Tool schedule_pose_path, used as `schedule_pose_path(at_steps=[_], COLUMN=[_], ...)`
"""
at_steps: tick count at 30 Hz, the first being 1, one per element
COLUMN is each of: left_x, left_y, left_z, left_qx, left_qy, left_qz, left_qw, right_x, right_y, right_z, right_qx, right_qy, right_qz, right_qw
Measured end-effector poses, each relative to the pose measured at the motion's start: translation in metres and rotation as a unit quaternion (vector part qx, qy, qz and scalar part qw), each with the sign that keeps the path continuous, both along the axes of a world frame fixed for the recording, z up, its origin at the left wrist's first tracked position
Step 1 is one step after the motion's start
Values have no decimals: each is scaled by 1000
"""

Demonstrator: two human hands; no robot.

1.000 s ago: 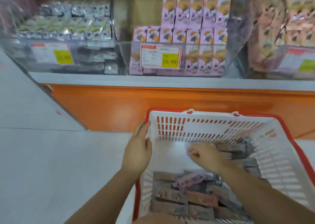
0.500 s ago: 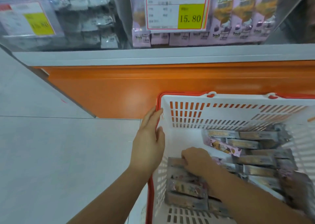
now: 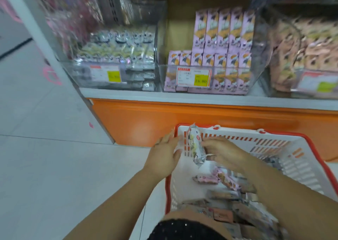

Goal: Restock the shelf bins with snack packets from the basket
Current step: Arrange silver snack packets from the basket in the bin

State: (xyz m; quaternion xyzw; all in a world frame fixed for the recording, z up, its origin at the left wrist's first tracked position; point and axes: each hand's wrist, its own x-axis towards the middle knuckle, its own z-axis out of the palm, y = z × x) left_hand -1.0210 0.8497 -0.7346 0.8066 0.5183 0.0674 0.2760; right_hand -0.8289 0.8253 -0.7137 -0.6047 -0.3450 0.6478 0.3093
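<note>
The right hand (image 3: 221,151) grips a silvery snack packet (image 3: 195,146) above the basket's (image 3: 270,136) far-left corner. The left hand (image 3: 164,153) rests, apparently open-fingered, against the rim there.

Just beyond the fingers (image 3: 210,143) runs the glossy orange base panel (image 3: 182,117) of the shelf unit, which shows a soft bright patch of light, and above it lies a pale grey shelf ledge (image 3: 128,95). Left of the fingers spreads a pale tiled floor (image 3: 45,166) crossed by a thin grout line, with a small pink mark (image 3: 90,125) near the panel and a larger pink floor marking (image 3: 52,75) farther off, beside the unit's white slanting end post (image 3: 42,36)
</note>
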Motion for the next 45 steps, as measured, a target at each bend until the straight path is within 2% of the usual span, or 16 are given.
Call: schedule_pose_path(at_steps=[3,5,14,17,18,19,20,21,23,24,26,29,33,35,40,45], left_x=[-9,-19,-62,-80,-86,-92,-99,-108,-124,-131,-142,-151,-159,-159,-146,-145], left_y=[-11,-21,-42,-31,-25,-19,-12,-3,21,34,62,103,146,156,168,178], left_z=[38,62,143,154,157,161,165,169,179,185,197,210,205,203,201,200], left_qx=[-23,-19,17,45,53,63,81,105,157,185,243,312,336,334,305,296], left_qy=[-174,-250,-413,-417,-414,-408,-393,-370,-318,-283,-173,-3,208,284,401,413], left_qz=[56,83,175,204,214,224,237,250,273,282,295,297,260,238,193,194], left_qw=[983,965,894,885,883,883,885,889,894,898,908,902,881,867,842,839], right_x=[-16,-28,-95,-118,-124,-126,-125,-121,-112,-108,-102,-100,-104,-106,-104,-104], right_y=[-7,-11,-1,13,19,27,37,50,76,89,110,121,117,116,116,117], right_z=[35,57,130,147,154,160,167,173,181,183,180,168,154,153,152,152], right_qx=[18,32,127,158,186,232,294,362,446,454,426,397,412,409,418,427], right_qy=[71,119,180,151,103,10,-117,-255,-465,-525,-592,-617,-605,-602,-599,-593], right_qz=[13,11,25,33,47,65,86,107,151,166,199,227,192,192,192,190], right_qw=[997,992,975,975,976,971,945,890,749,700,655,640,653,658,655,656])
